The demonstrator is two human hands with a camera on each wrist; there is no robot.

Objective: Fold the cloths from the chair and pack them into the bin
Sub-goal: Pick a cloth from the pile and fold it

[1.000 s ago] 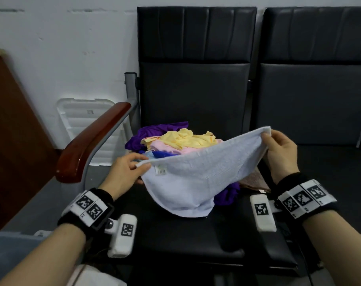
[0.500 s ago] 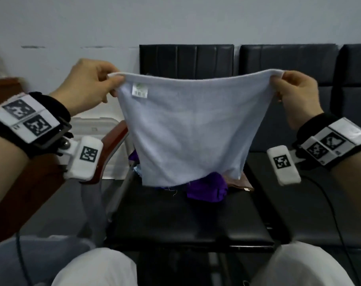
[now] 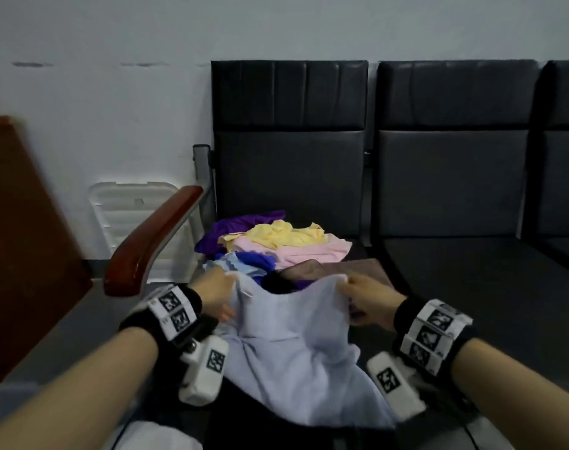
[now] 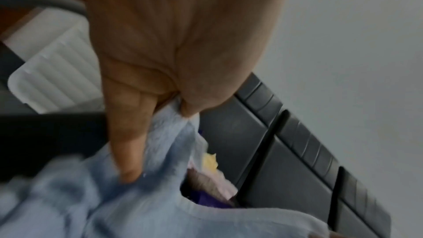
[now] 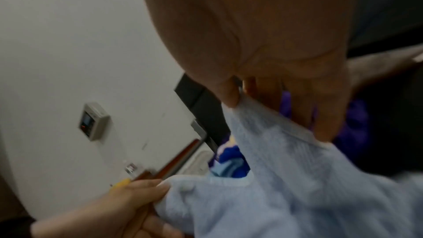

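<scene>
While both hands, the left hand (image 3: 215,295) and right hand (image 3: 364,302), pinch one pale blue towel (image 3: 296,352), several crumpled cloths (image 3: 276,241) crowd the chair seat's (image 3: 358,251) back edge.

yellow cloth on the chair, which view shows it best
The head view: the yellow cloth lies whole atop the pile on the chair seat. The left wrist view catches only a small yellow scrap; the right wrist view shows none clearly.

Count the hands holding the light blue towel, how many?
2. The left hand pinches the light blue towel at its left corner; the right hand pinches its right corner.
</scene>
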